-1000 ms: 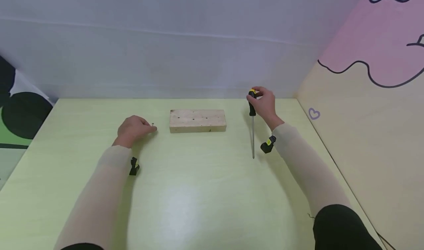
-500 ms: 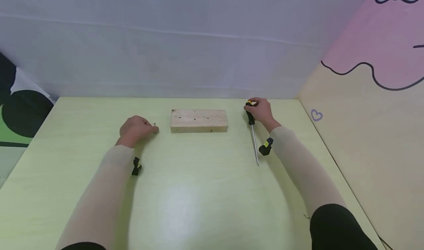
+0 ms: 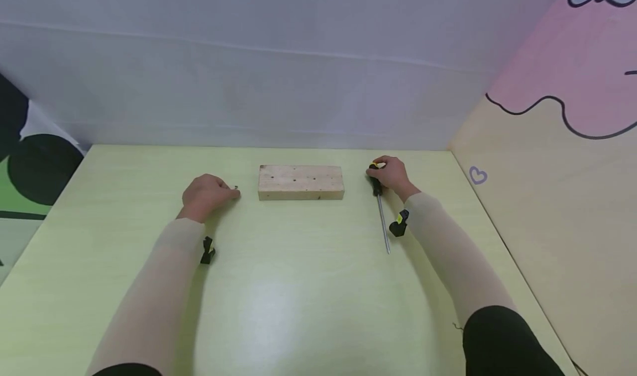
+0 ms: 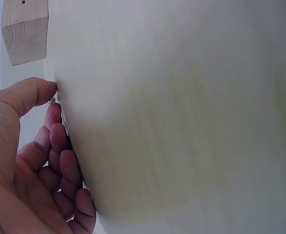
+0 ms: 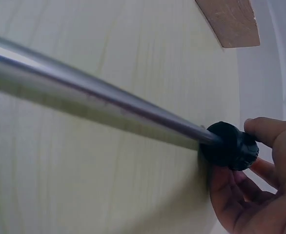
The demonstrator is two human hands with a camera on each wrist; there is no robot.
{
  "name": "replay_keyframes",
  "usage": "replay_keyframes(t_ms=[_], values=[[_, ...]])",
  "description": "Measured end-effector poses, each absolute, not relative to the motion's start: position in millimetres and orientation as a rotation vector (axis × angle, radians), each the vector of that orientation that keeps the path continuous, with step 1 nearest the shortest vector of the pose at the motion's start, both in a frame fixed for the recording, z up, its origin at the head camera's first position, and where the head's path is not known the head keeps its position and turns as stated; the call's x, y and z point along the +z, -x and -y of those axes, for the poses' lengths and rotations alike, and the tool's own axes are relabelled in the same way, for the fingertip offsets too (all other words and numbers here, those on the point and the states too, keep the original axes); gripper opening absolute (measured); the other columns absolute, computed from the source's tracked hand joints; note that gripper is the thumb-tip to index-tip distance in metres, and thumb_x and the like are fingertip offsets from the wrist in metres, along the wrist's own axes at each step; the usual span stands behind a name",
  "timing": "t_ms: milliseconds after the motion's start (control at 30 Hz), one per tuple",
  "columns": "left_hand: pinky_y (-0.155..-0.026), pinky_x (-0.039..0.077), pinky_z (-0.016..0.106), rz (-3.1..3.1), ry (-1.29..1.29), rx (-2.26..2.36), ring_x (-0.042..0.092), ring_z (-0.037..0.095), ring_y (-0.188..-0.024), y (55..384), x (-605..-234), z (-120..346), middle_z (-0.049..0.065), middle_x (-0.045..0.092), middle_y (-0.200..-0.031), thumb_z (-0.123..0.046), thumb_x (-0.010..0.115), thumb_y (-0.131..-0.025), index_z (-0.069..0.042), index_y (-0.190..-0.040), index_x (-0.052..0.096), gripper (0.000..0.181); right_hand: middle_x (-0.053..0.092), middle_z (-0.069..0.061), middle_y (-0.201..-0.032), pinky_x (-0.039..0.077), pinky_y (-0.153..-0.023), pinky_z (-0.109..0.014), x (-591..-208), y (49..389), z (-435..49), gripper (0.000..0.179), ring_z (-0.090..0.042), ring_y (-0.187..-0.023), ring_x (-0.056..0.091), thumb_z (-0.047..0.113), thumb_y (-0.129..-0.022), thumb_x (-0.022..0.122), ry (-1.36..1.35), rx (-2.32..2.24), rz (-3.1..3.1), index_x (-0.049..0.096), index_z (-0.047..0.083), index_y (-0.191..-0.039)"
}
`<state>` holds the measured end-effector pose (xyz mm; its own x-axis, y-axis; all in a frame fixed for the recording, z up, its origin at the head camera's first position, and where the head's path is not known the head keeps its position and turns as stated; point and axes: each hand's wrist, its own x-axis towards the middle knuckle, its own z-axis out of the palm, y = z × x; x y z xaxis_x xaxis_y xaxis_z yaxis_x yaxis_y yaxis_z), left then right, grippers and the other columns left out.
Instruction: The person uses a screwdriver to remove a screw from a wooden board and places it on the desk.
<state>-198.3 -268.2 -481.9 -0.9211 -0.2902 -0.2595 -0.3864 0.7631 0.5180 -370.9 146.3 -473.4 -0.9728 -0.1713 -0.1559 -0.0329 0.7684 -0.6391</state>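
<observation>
Low over the table at the left, my left hand (image 3: pixel 206 196) pinches a small screw (image 3: pixel 236 187) between thumb and forefinger. Only a bit of its metal shows in the left wrist view, and its shank is mostly hidden. To the right, my right hand (image 3: pixel 392 174) grips the black and yellow handle of a screwdriver (image 3: pixel 382 221). Its long metal shaft (image 5: pixel 109 93) slants toward me close over the tabletop, with a shadow beside it. Between the hands lies a pale wooden block (image 3: pixel 301 182) with several small dark holes in its top face.
The pale yellow-green table (image 3: pixel 278 287) ends at a whitish wall sheet (image 3: pixel 269 88) behind the block. On the right stands a side panel (image 3: pixel 557 199) with a pink pattern and a heart. Both wrists carry small black cameras.
My right hand has lowered the screwdriver toward the table, its tip swinging nearer me and slightly right. My left hand has stayed nearly still, with the screw showing less above the fingers.
</observation>
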Motion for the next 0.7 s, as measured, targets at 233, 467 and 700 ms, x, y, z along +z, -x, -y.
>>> replay_keyframes(t_ms=[233,467,700], values=[[-0.056,0.041,0.027,-2.802,0.536,0.883,0.055,0.019,-0.074,199.1,-485.0,270.0,0.005,0.066,-0.092,-0.046,0.064,-0.083,-0.01,-0.087,0.072,0.037,0.059,-0.017,-0.123,0.054,-0.074,-0.034,-477.5,371.0,-146.6,0.049,-0.029,-0.096,0.063,0.034,-0.092,0.062,0.188,-0.936,-2.799,0.053,0.011,-0.135],[-0.055,0.042,0.027,-2.821,0.532,0.847,0.056,0.019,-0.072,201.3,-485.3,271.0,0.007,0.069,-0.098,-0.047,0.063,-0.083,-0.011,-0.09,0.073,0.038,0.058,-0.019,-0.126,0.052,-0.085,-0.04,-474.8,371.0,-145.7,0.05,-0.031,-0.105,0.06,0.034,-0.094,0.06,0.209,-0.894,-2.811,0.051,0.009,-0.136],[-0.063,0.043,0.03,-2.819,0.494,0.885,0.058,0.024,-0.088,200.3,-481.2,275.3,0.009,0.068,-0.104,-0.049,0.063,-0.084,-0.011,-0.095,0.072,0.041,0.06,-0.02,-0.122,0.05,-0.086,-0.042,-468.7,371.7,-149.2,0.051,-0.032,-0.105,0.059,0.037,-0.095,0.055,0.264,-0.857,-2.842,0.05,0.007,-0.137]])
